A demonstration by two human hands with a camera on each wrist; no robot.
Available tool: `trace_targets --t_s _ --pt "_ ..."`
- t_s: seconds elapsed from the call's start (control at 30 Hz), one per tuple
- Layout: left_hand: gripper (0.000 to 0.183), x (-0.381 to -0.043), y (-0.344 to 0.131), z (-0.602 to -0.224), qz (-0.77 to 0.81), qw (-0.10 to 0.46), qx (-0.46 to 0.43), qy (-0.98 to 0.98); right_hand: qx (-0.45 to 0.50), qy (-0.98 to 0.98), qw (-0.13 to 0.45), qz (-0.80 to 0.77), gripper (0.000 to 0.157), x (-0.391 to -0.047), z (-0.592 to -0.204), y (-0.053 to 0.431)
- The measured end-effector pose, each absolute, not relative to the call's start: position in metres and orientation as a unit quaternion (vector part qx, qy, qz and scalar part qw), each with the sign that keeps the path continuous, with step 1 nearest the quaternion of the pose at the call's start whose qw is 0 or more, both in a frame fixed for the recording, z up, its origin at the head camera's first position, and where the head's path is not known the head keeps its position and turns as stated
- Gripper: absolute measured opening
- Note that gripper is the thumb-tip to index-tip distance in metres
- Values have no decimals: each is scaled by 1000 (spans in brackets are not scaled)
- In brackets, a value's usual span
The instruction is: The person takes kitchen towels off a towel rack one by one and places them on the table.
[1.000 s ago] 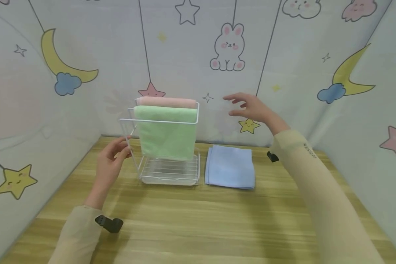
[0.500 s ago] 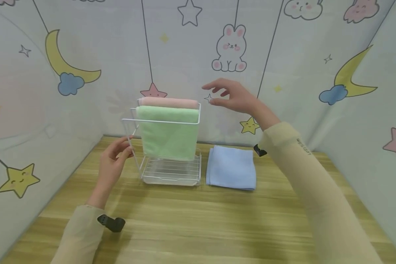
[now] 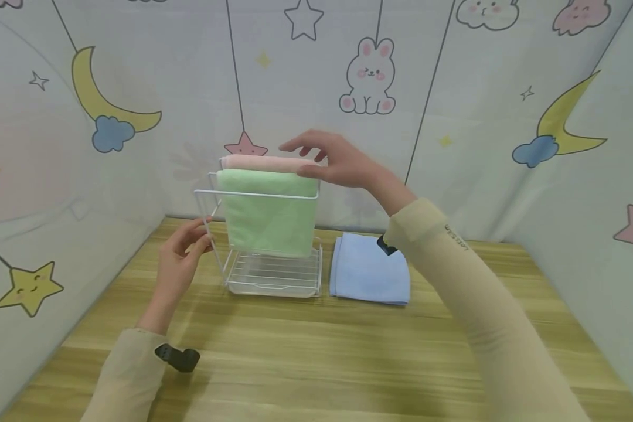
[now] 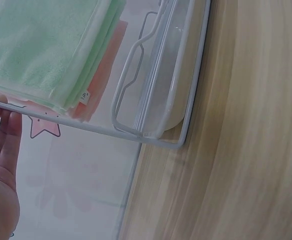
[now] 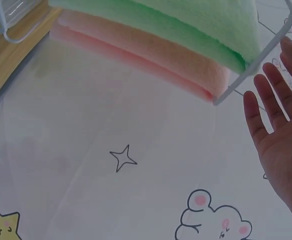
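A white wire rack (image 3: 255, 194) stands on the table with a green towel (image 3: 271, 225) draped over its upper bars. Behind it hangs a pink towel (image 3: 264, 163). My left hand (image 3: 178, 251) pinches the rack's left side post between thumb and fingers; the left wrist view shows its fingertips at the wire (image 4: 86, 125). My right hand (image 3: 340, 161) is above the rack's upper right corner, holding nothing. Its fingers are loosely spread over the towels' right ends. In the right wrist view, those fingers (image 5: 268, 100) lie close beside the rack's bar.
A folded light blue towel (image 3: 369, 269) lies on the table just right of the rack. A clear tray (image 3: 271, 289) sits in the rack's base. The wooden table (image 3: 316, 351) meets a printed fabric backdrop (image 3: 453, 193) behind the rack.
My right hand has moved left, from the space right of the rack to over the towels' right ends. My left hand has kept its grip on the rack's post; the towels look unchanged.
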State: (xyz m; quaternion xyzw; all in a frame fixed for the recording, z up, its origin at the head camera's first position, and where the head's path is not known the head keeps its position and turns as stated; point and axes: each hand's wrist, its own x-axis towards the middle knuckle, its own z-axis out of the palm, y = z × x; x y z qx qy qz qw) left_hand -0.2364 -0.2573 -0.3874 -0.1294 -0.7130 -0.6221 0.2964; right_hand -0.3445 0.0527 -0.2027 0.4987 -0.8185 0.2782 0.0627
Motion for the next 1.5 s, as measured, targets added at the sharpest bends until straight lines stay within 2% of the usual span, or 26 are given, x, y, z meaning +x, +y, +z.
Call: trace_targets --t_s 0.37,1.13,1.5 --pt "31 -235 -258 -387 -620 292 -128 -716 514 -820 30 249 44 -337 -219 27" --pt "31 -235 -257 -387 -624 296 -141 -710 469 -866 20 172 41 -336 -212 18" --pt "31 -236 -257 -387 -626 298 -142 -707 484 -857 37 175 32 -338 -212 17"
